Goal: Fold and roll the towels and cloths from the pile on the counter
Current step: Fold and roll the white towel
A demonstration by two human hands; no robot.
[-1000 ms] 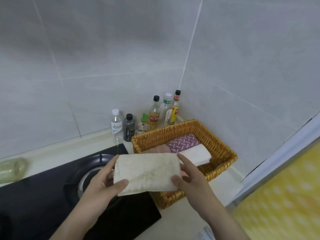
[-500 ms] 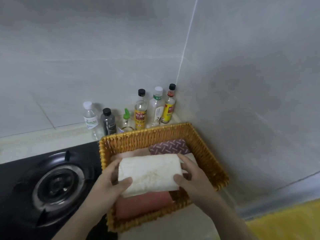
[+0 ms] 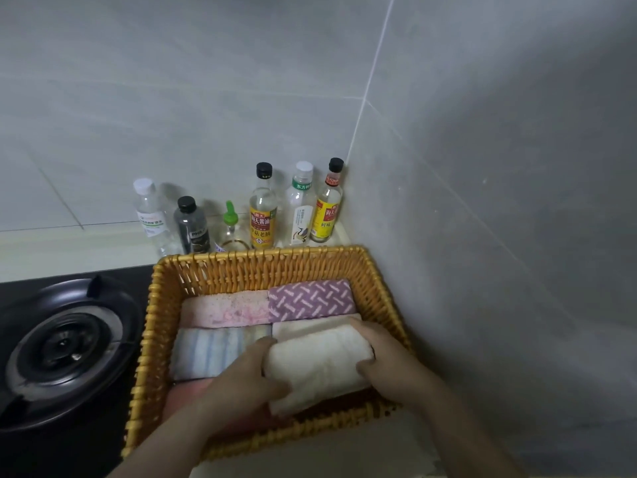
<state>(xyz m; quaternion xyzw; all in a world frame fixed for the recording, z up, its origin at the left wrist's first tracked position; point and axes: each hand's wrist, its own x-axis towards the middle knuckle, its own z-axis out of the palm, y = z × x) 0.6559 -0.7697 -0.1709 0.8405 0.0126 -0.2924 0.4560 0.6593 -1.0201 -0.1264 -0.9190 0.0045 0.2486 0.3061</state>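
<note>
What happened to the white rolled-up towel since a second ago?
The left hand and right hand lowered the cream rolled towel from up near the black gas stove into the yellow wicker basket, front right. They still grip it. The purple patterned cloth, pink cloth and bottles stayed put.

Dim, even indoor light, grey cast. Soft shadows beside bottles [image 3: 263, 208] on back wall [image 3: 206, 98]. Right wall [image 3: 517, 201] darker. Faint sheen on burner [image 3: 62, 350]. Overall soft focus; wide-angle bending at edges.
</note>
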